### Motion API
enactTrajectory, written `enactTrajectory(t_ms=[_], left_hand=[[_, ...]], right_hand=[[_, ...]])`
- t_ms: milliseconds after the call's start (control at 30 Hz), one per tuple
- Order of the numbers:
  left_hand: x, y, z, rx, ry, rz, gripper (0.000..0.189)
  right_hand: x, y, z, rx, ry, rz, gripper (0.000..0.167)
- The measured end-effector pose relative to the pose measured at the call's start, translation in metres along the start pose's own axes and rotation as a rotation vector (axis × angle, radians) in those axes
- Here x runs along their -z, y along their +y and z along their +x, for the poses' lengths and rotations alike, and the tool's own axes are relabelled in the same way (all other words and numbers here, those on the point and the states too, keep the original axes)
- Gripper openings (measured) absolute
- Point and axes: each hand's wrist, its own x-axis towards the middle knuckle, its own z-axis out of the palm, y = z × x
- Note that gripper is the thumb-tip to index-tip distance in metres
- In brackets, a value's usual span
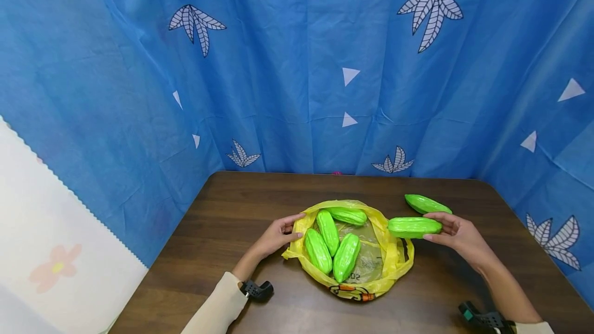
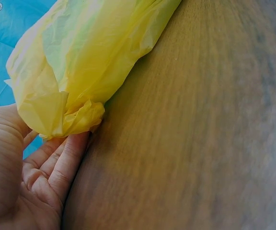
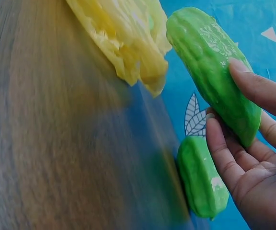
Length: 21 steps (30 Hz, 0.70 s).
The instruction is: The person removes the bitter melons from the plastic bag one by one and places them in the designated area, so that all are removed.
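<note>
A yellow plastic bag lies on the table with its mouth spread wide. Several bright green, ridged bitter gourds rest inside it. At the bag's left rim, my left hand holds the plastic between thumb and fingers; the left wrist view shows the bunched yellow bag against the fingers. My right hand grips another bitter gourd by one end, its other end at the bag's right rim. In the right wrist view this gourd is pinched between the thumb and fingers.
One more bitter gourd lies on the table behind the right hand. The dark wooden table runs back to a blue patterned curtain. A white cloth with a floral print hangs at the left.
</note>
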Motion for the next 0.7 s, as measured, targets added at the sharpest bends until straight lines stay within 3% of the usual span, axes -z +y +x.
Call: enactTrajectory(t_ms=[700], left_hand=[[-0.001,0.001,0.0,0.009,0.017,0.039,0.059]], right_hand=[[0.015,0.028,0.001,-0.045,0.127,-0.106,0.061]])
